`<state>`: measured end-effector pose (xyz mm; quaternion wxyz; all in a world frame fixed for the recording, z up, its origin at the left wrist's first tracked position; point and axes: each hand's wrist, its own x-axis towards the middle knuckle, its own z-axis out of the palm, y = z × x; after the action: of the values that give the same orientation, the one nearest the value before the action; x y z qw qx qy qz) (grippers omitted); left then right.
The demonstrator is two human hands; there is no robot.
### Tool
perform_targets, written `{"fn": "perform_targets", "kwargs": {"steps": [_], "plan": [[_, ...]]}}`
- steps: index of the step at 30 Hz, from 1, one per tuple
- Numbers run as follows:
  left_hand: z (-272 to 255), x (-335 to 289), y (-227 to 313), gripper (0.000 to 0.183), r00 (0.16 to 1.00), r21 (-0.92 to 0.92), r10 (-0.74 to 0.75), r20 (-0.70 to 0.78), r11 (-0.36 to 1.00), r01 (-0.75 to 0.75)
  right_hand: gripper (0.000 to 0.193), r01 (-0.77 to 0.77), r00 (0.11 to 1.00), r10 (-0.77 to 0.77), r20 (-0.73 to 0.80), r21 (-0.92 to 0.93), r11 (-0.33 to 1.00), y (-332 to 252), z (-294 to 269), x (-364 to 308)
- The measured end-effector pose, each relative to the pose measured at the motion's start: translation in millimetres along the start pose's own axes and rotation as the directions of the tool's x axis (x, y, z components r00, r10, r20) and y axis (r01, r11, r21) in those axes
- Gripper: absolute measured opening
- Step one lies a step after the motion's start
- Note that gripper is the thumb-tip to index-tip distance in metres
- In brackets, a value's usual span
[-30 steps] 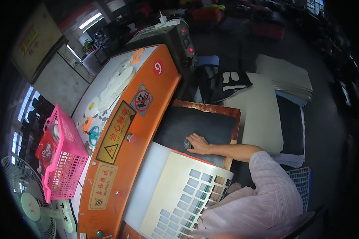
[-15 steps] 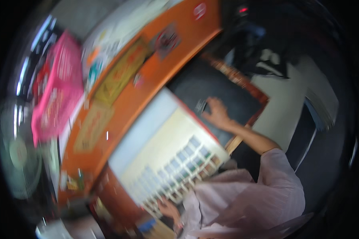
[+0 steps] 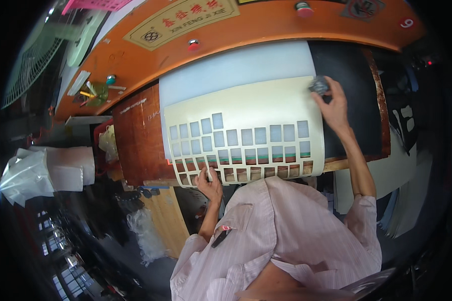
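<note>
block (image 3: 318, 86) now at cream sheet's edge (image 3: 316, 115)

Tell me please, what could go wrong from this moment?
In the cream sheet, the thin strips between holes might tear near the left hand. The near edge extends past the white board, so it could bend. The dark object in the right hand might slip and mark the sheet.
</note>
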<state>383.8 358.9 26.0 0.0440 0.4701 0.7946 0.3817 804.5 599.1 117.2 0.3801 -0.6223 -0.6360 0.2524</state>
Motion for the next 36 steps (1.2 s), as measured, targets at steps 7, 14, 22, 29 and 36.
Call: {"fn": "perform_targets", "kwargs": {"steps": [7, 14, 22, 29, 36], "plan": [[-8, 1, 8, 0.019, 0.996, -0.011, -0.083, 0.024, 0.996, 0.083, 0.069, 0.391, 0.764, -0.419, 0.491, 0.164, 0.905, -95, 147, -8], [-12, 2, 9, 0.016, 0.998, 0.022, 0.000, 0.064, 1.000, -0.002, 0.065, 0.434, 0.688, -0.407, 0.601, 0.108, 0.894, -113, 181, -14], [-7, 6, 8, 0.016, 0.999, 0.006, 0.023, 0.049, 1.000, -0.023, 0.067, 0.473, 0.699, -0.397, 0.595, 0.032, 0.881, -123, 180, -16], [0, 7, 10, 0.014, 0.999, 0.013, -0.010, 0.043, 1.000, 0.009, 0.070, 0.475, 0.691, -0.384, 0.612, 0.016, 0.880, -120, 180, -12], [20, 8, 2, 0.014, 0.992, 0.030, 0.078, -0.098, 0.997, -0.075, 0.071, 0.352, 0.824, -0.331, 0.461, 0.042, 0.935, -118, 167, -26]]}}
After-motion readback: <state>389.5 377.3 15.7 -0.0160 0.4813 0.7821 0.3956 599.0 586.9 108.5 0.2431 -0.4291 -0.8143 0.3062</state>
